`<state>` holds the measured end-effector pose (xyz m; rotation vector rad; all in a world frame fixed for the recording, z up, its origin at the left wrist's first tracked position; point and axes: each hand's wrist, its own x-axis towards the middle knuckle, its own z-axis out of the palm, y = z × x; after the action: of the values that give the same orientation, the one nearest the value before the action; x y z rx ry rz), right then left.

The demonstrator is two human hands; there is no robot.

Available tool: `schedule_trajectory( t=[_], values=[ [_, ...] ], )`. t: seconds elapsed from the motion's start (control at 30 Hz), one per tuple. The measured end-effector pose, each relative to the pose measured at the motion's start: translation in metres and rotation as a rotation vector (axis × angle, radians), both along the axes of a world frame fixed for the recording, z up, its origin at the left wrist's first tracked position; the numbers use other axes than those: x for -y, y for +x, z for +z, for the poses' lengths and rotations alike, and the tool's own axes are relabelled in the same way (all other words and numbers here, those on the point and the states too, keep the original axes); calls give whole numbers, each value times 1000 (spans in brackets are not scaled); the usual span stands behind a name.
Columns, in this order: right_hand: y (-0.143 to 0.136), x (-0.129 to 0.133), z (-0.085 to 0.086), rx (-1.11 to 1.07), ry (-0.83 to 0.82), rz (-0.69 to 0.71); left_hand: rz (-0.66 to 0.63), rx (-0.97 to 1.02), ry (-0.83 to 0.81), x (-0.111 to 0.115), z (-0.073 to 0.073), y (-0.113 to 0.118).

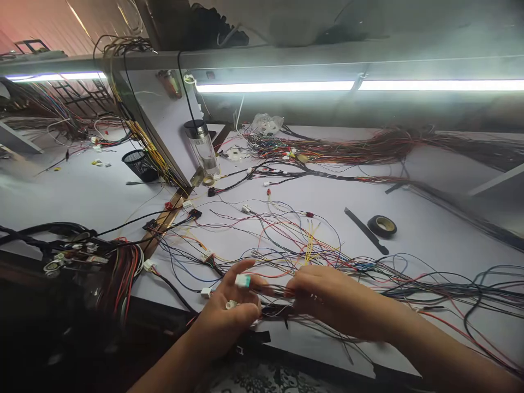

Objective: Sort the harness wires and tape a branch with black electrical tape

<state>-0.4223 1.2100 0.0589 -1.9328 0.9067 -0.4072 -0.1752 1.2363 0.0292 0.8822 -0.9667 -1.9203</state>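
My left hand (235,311) is near the front edge of the table, its fingers curled round wire connectors. A white and teal connector (242,280) shows at its fingers, and a white connector (231,304) lies deeper in the palm. Just to the right, my right hand (323,297) has its fingers closed on a bunch of thin wires (278,290) that runs between the two hands. Its fingertips are partly hidden. Around both hands spreads a loose harness of coloured wires (262,226), with yellow leads (310,245) behind the right hand.
A roll of black tape (382,226) sits beside a cut tape strip (365,230). Farther back are a glass bottle (203,150), a long wire bundle (352,150) and a plastic bag (267,124). On the left stand a divider (158,120) and a mesh cup (140,165).
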Motion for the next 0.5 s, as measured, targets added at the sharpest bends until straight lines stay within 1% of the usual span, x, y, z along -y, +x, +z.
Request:
schedule_trajectory(
  t=[0.03,0.07,0.13,0.2,0.27,0.3,0.33,0.4,0.5],
  values=[
    [1,0,0,81,104,-21,8,-33,36,1,-2,-4],
    [2,0,0,202,234,-39,-5,-16,48,2,-3,-8],
    [0,5,-1,502,459,-45,-83,107,22,5,-2,-15],
    [-3,12,-2,757,544,-42,-222,258,-38,6,0,-20],
    [-7,19,-2,923,560,-67,-373,370,-83,7,2,-24],
    [-9,22,-2,978,571,-90,-412,391,-84,7,2,-25],
    [-11,23,-1,1012,590,-114,-422,388,-67,6,2,-27],
    [-14,24,-1,1029,644,-117,-364,310,-1,7,-1,-29],
    [-16,22,-3,938,738,0,-247,61,112,9,-3,-31]
  ],
)
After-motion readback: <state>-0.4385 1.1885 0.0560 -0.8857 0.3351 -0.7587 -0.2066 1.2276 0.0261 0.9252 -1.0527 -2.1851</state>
